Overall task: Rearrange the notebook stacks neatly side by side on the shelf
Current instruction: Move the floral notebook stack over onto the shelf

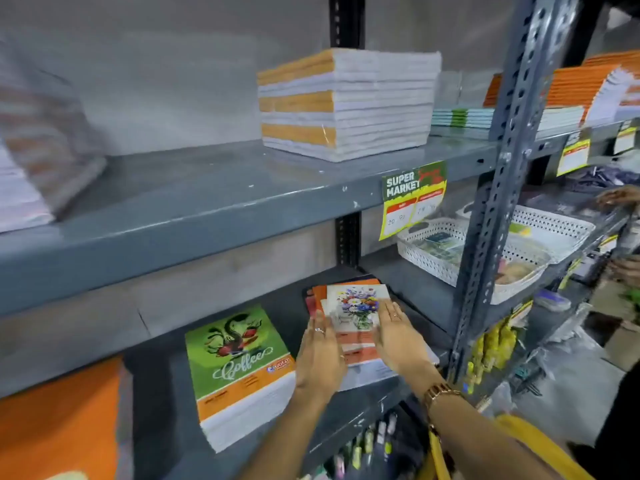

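On the lower grey shelf [408,289] lies a stack of notebooks with a flower-vase cover [356,303] on top. My left hand [320,355] presses flat against the stack's left side and my right hand [398,336] against its right side, so the stack is squeezed between both palms. To the left sits a stack topped by a green "Coffee" notebook [239,355]. Further left, an orange-covered stack [59,424] fills the corner. On the upper shelf stands a tall wrapped stack of orange-spined notebooks [346,102].
A blurred stack [31,157] sits at the upper shelf's left end. A "Super Market" price tag [412,199] hangs from the shelf edge. White baskets [485,251] stand right of the grey upright post [498,202]. Pens [367,441] hang below. Another person's hand [620,197] reaches in at right.
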Available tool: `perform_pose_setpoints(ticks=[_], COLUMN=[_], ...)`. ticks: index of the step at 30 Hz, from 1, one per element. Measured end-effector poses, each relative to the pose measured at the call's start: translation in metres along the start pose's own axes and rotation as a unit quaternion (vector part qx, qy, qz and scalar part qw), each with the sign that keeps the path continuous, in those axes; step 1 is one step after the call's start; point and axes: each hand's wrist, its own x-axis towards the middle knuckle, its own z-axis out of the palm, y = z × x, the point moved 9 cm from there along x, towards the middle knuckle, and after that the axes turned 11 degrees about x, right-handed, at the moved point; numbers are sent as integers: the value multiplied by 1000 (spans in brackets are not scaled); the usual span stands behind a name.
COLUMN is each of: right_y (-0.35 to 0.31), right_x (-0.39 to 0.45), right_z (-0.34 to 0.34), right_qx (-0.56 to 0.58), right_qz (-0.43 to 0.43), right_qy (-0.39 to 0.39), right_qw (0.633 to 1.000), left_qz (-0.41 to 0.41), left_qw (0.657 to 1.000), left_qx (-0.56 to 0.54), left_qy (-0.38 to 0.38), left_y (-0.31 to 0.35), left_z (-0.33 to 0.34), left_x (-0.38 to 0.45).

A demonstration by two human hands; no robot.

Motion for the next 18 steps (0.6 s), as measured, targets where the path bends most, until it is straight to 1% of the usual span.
perform_pose_setpoints(ticks=[1,3,6,9,12,18], right_y=[5,12,15,16,15,19], right_x=[4,12,19,24,23,15], right_z=[6,16,33,43,49,41], right_qx=[-1,-18,-36,-40,-36,-43], right_qz=[16,33,25,-6,-30,-54], right_qy=[-6,-21,-63,-93,-127,-156], right_qw=[1000,999,997,995,991,985], left_qz=[-9,-19,-34,-51,-46,-30], left_qw=[1000,999,996,995,995,998], left_qx=[6,-8,-16,-48,-62,-26], left_qy=[-25,-50,-80,-75,-64,-56], left_y=[3,7,7,2,5,4], left_z=[12,33,62,74,74,73], left_x=[-3,-14,-35,-44,-46,-47])
